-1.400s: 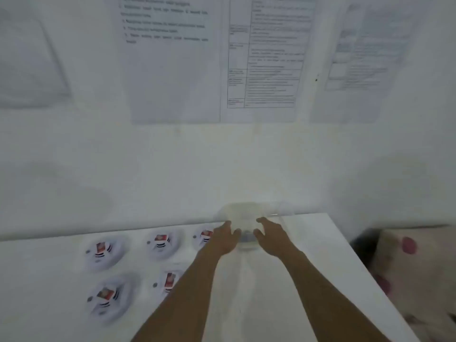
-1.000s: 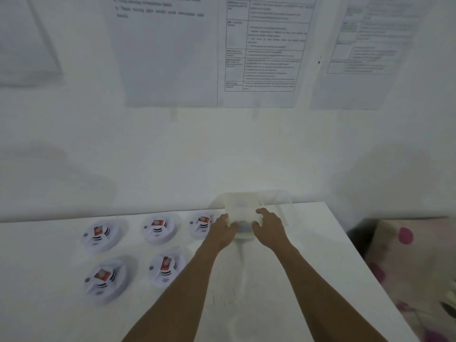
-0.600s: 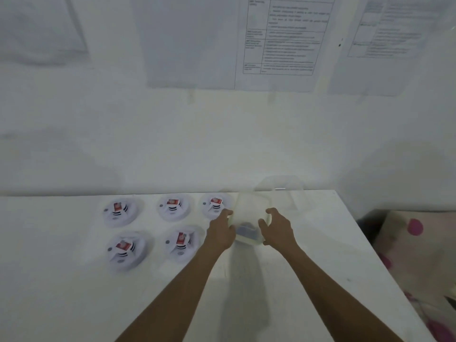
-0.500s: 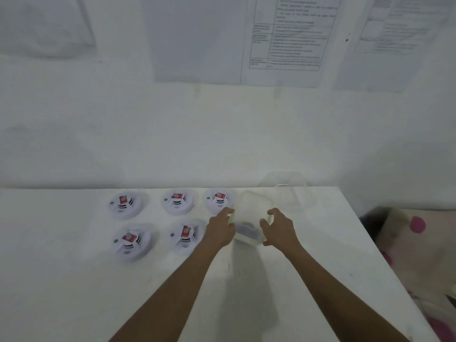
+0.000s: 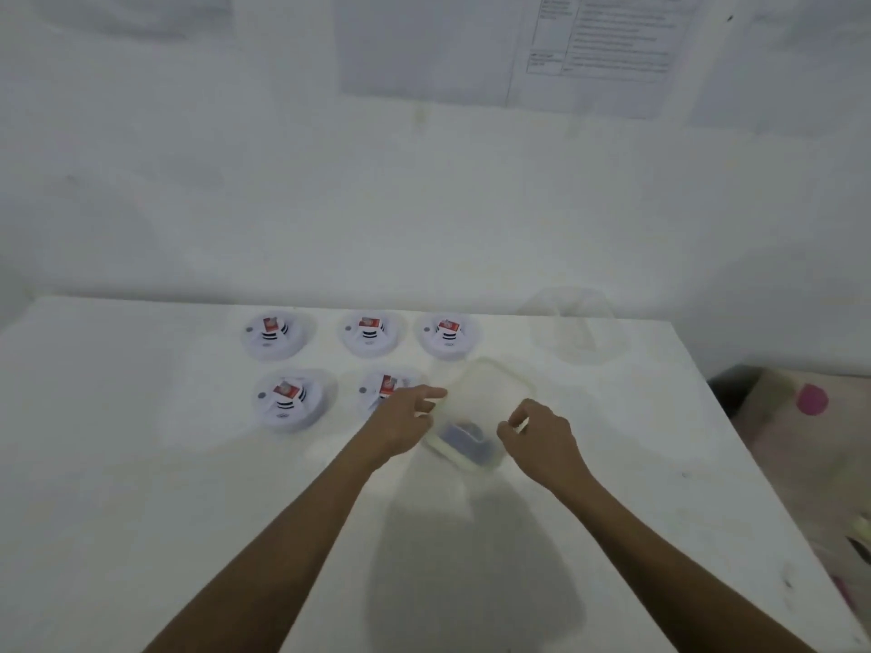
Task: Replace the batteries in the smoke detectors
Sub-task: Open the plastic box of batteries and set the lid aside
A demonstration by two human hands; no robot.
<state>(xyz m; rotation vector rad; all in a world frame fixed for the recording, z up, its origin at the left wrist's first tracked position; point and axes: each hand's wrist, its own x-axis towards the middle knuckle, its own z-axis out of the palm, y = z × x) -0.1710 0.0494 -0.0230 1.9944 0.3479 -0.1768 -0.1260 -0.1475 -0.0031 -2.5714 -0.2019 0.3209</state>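
Both grips, left hand [image 5: 403,419] and right hand [image 5: 542,433], clamp translucent container [image 5: 480,398]; dark contents [image 5: 464,435] blurred

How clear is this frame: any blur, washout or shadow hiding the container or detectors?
Head view soft throughout, labels on the smoke detectors unreadable; head view's white table and wall swallow the clear container edges; head view shadow nearer the camera hides nothing.

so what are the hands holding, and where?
The translucent white plastic box: left hand grips its left edge, right hand pinches its right edge.
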